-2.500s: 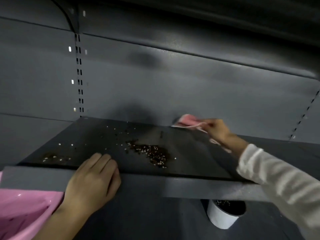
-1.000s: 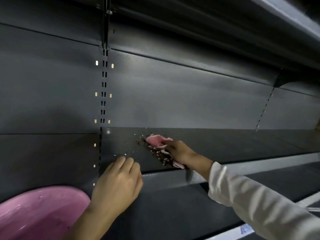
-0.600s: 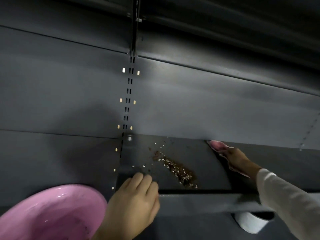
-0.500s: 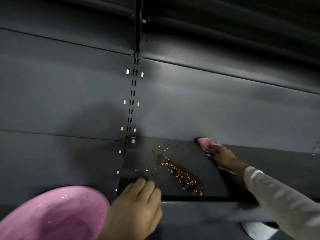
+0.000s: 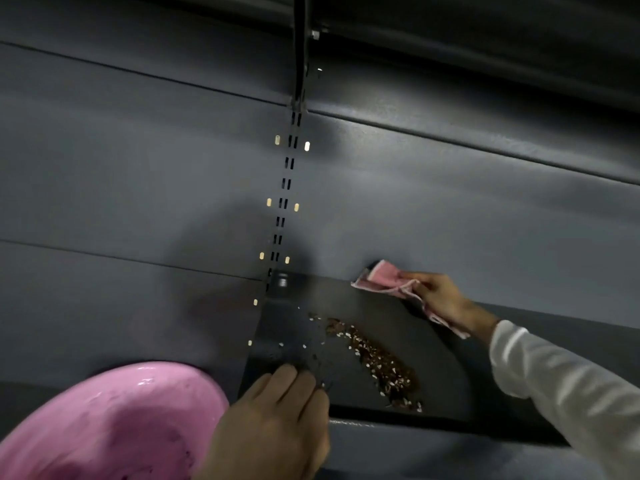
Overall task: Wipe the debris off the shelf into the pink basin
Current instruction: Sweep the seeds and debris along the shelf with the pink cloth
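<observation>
A dark grey shelf (image 5: pixel 436 362) carries a diagonal streak of brown and white debris (image 5: pixel 377 362), running from the shelf's left middle to its front edge. My right hand (image 5: pixel 440 297) is shut on a pink cloth (image 5: pixel 381 280), held at the back of the shelf against the rear panel, to the right of the debris. My left hand (image 5: pixel 277 420) rests flat on the shelf's front left corner, fingers together, beside scattered grains. The pink basin (image 5: pixel 104 424) sits below and left of the shelf corner, with dark specks inside.
A slotted upright (image 5: pixel 287 188) runs down the grey back panel (image 5: pixel 138 168) to the shelf's left rear corner. Another shelf (image 5: pixel 485 32) hangs overhead. The shelf's front lip (image 5: pixel 433 438) runs to the right.
The view has shifted slightly right and down. My right hand with the cloth has lifted a little at the shelf's back; the debris streak and my left hand stay put.
</observation>
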Demonstrator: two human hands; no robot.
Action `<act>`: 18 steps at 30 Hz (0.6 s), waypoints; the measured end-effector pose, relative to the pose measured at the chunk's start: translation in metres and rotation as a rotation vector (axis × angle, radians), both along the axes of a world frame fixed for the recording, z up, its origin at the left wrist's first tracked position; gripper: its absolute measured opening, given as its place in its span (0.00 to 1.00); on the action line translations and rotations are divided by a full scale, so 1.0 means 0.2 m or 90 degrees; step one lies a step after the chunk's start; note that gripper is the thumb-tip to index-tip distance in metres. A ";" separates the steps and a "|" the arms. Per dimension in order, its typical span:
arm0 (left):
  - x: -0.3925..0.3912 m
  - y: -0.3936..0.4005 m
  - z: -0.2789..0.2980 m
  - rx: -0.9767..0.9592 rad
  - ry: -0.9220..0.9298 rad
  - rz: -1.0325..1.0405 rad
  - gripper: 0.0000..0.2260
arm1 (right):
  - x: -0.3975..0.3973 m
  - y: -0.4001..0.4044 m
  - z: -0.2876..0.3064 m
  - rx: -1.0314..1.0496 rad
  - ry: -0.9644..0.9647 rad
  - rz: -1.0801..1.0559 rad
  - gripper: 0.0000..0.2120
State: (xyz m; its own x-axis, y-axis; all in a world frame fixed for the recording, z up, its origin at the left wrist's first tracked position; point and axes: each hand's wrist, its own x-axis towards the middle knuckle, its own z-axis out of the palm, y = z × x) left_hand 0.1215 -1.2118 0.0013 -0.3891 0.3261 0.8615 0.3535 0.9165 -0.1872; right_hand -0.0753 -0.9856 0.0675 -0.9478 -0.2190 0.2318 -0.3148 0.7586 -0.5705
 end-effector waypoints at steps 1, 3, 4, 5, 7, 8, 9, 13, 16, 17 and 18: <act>0.00 0.00 0.00 0.004 0.001 -0.001 0.12 | -0.04 -0.01 -0.02 0.019 -0.005 -0.003 0.15; -0.01 0.00 0.00 0.017 0.001 -0.009 0.11 | -0.11 -0.09 -0.09 0.065 -0.001 0.020 0.14; -0.01 0.00 0.00 0.022 0.000 -0.012 0.10 | -0.13 -0.16 -0.12 0.071 0.009 0.041 0.14; -0.01 0.00 0.01 0.022 -0.001 -0.012 0.09 | -0.15 -0.22 -0.13 0.067 0.011 0.070 0.14; -0.01 0.00 0.01 0.013 -0.007 -0.012 0.09 | -0.14 -0.34 -0.13 0.073 0.001 0.134 0.16; 0.00 0.00 0.02 0.010 -0.012 -0.012 0.09 | -0.13 -0.38 -0.11 0.081 -0.007 0.163 0.16; 0.00 0.00 0.02 0.006 -0.018 -0.012 0.09 | -0.11 -0.41 -0.10 0.083 -0.019 0.188 0.16; 0.01 -0.01 0.02 -0.011 -0.049 -0.018 0.09 | 0.02 -0.40 -0.07 0.030 -0.140 0.295 0.15; 0.01 -0.01 0.02 0.004 -0.050 -0.024 0.09 | 0.06 -0.30 0.00 0.040 -0.270 0.387 0.17; 0.01 -0.01 0.02 0.013 -0.047 -0.026 0.09 | 0.04 -0.29 0.03 0.035 -0.275 0.406 0.17; 0.00 -0.01 0.02 0.017 -0.043 -0.026 0.09 | 0.01 -0.30 0.06 0.013 -0.265 0.399 0.17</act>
